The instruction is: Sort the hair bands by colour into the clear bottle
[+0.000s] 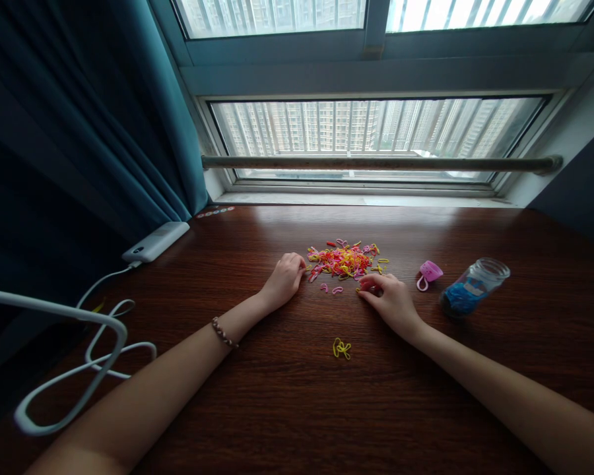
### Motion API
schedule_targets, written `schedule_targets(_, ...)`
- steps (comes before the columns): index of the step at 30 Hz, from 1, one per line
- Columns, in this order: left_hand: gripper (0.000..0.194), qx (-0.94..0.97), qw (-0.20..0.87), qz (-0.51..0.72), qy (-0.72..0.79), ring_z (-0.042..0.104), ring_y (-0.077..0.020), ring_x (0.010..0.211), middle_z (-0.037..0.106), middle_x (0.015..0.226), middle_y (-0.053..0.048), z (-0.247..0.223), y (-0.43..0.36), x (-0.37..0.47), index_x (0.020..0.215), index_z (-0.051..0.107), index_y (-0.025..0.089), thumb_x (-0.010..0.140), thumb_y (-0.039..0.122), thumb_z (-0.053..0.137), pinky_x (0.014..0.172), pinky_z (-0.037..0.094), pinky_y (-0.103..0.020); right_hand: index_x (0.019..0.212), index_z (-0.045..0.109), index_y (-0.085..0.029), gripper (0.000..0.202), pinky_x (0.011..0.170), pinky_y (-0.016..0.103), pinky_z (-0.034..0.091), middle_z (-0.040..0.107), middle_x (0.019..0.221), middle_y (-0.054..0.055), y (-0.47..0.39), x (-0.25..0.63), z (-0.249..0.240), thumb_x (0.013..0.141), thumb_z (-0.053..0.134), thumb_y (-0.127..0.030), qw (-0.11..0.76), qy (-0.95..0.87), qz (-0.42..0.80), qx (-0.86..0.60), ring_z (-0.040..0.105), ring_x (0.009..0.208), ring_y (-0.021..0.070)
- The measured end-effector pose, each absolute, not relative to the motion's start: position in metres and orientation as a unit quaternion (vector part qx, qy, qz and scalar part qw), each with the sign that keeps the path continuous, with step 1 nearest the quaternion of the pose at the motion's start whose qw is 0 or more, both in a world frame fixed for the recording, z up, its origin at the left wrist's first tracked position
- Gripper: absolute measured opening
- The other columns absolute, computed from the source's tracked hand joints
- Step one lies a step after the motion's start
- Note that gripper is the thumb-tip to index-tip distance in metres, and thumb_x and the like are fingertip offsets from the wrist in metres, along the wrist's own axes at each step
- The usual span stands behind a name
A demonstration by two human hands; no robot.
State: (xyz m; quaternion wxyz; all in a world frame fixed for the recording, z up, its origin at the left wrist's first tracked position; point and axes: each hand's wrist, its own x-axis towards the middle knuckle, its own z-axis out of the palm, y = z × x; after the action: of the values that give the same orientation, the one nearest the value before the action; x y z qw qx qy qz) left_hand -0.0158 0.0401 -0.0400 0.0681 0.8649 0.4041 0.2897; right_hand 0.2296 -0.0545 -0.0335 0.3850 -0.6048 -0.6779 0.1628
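Head view: left hand (286, 280) curled, hold can't tell, right hand (392, 303) seemingly pinching a tiny yellow rubbery loop (358, 289), pink-red-yellow heap of rubbery loops (344, 262) stretched left-to-right between and just beyond them, left nearer, small yellow loop cluster (341, 348) bodyward.

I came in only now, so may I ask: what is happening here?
A person has both bare hands at a pile of small colourful loops. The left hand is at its left edge; the right hand is at the near right side, touching or nearly touching a yellow piece. A few yellow loops lie apart, nearer the person. Further right are a pink object and an open jar with blue contents.
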Motion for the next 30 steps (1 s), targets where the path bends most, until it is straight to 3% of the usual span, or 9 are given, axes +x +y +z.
schedule_targets(5, 0.01, 0.848, 0.077, 0.333, 0.404, 0.048, -0.0176, 0.08, 0.051, 0.082, -0.006, -0.033, 0.03, -0.013, 0.082, 0.049, 0.015, 0.081, 0.012, 0.04, 0.075, 0.042, -0.031, 0.091, 0.06, -0.02, 0.017, 0.069, 0.032, 0.043, 0.062, 0.074, 0.003, -0.055, 0.228, -0.034, 0.075, 0.054, -0.019, 0.354, -0.712, 0.133, -0.592, 0.054, 0.074, 0.0181)
schedule_targets(11, 0.009, 0.844, 0.108, 0.357, 0.385, 0.05, -0.0141, 0.073, 0.053, 0.079, -0.004, -0.03, 0.02, -0.009, 0.083, 0.048, 0.016, 0.083, 0.014, 0.039, 0.07, 0.043, -0.027, 0.083, 0.052, -0.017, 0.009, 0.068, 0.026, 0.042, 0.056, 0.079, 0.005, -0.08, 0.213, -0.018, 0.082, 0.044, -0.016, 0.414, -0.77, 0.165, -0.456, 0.052, 0.073, 0.0142)
schedule_targets(15, 0.007, 0.83, 0.117, 0.377, 0.394, 0.051, -0.013, 0.072, 0.054, 0.078, -0.003, -0.03, 0.022, -0.009, 0.081, 0.05, 0.016, 0.082, 0.015, 0.043, 0.07, 0.043, -0.026, 0.093, 0.055, -0.017, 0.016, 0.066, 0.021, 0.043, 0.059, 0.084, 0.005, -0.1, 0.2, -0.012, 0.084, 0.042, -0.015, 0.32, -0.866, 0.236, -0.304, 0.054, 0.074, 0.0114)
schedule_targets(17, 0.005, 0.827, 0.127, 0.38, 0.394, 0.052, -0.0126, 0.072, 0.054, 0.078, -0.002, -0.03, 0.022, -0.009, 0.081, 0.05, 0.016, 0.081, 0.016, 0.046, 0.069, 0.044, -0.025, 0.1, 0.055, -0.018, 0.021, 0.069, 0.021, 0.044, 0.061, 0.089, 0.005, -0.102, 0.2, -0.012, 0.084, 0.042, -0.014, 0.313, -0.882, 0.223, -0.273, 0.056, 0.078, 0.0116)
schedule_targets(21, 0.005, 0.829, 0.16, 0.385, 0.373, 0.053, -0.0121, 0.072, 0.056, 0.08, -0.002, -0.028, 0.02, -0.009, 0.083, 0.052, 0.016, 0.079, 0.015, 0.049, 0.069, 0.045, -0.025, 0.097, 0.055, -0.019, 0.019, 0.07, 0.022, 0.044, 0.063, 0.088, 0.004, -0.085, 0.218, -0.014, 0.083, 0.044, -0.014, 0.421, -0.807, 0.123, -0.396, 0.057, 0.078, 0.0121)
schedule_targets(23, 0.006, 0.83, 0.173, 0.391, 0.358, 0.054, -0.0126, 0.074, 0.057, 0.08, -0.002, -0.025, 0.018, -0.007, 0.083, 0.054, 0.016, 0.078, 0.016, 0.051, 0.07, 0.046, -0.026, 0.095, 0.056, -0.019, 0.017, 0.073, 0.025, 0.043, 0.062, 0.088, 0.005, -0.071, 0.23, -0.015, 0.083, 0.044, -0.015, 0.433, -0.741, 0.042, -0.511, 0.057, 0.079, 0.0146)
schedule_targets(27, 0.009, 0.846, 0.227, 0.381, 0.297, 0.057, -0.0139, 0.077, 0.061, 0.081, -0.005, -0.017, 0.01, -0.004, 0.081, 0.059, 0.015, 0.08, 0.02, 0.052, 0.073, 0.046, -0.026, 0.109, 0.051, -0.016, 0.03, 0.075, 0.035, 0.04, 0.059, 0.095, 0.01, -0.051, 0.248, -0.018, 0.08, 0.047, -0.023, 0.276, -0.66, -0.07, -0.695, 0.054, 0.084, 0.023)
schedule_targets(30, 0.012, 0.869, 0.289, 0.335, 0.22, 0.059, -0.0134, 0.074, 0.064, 0.079, -0.006, -0.012, -0.002, 0.0, 0.079, 0.062, 0.014, 0.079, 0.023, 0.054, 0.071, 0.047, -0.025, 0.117, 0.044, -0.012, 0.042, 0.07, 0.035, 0.041, 0.056, 0.097, 0.014, -0.049, 0.25, -0.022, 0.08, 0.048, -0.031, 0.18, -0.63, -0.087, -0.751, 0.053, 0.085, 0.026)
